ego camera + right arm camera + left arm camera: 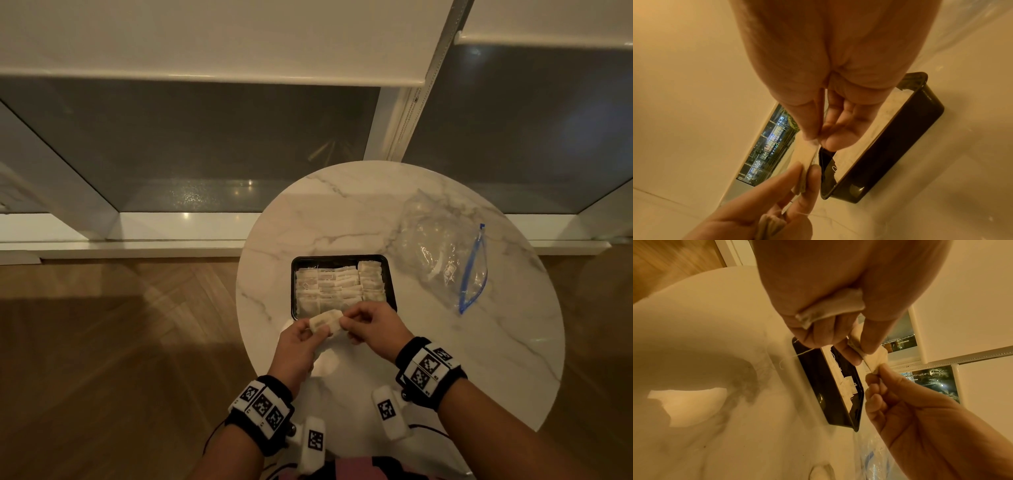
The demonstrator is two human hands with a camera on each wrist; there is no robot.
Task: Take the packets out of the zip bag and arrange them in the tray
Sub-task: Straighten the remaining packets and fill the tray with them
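A black tray (293, 274) on the round marble table is packed with rows of pale tea-bag packets (339, 286). Just in front of its near rim, both hands hold one packet (325, 322) above the table. My left hand (299, 337) pinches its left end, and more packets (830, 309) are bunched in that palm. My right hand (368, 327) pinches the right end (807, 155) between thumb and forefinger. The clear zip bag (442, 250) with a blue zipper lies crumpled to the right of the tray; I cannot tell what it holds.
The marble table (479, 342) ends close to my left wrist, with wooden floor (120, 359) below it. A window ledge and dark glass panes (205, 144) run behind the table. A loose thread (797, 354) hangs from my left hand.
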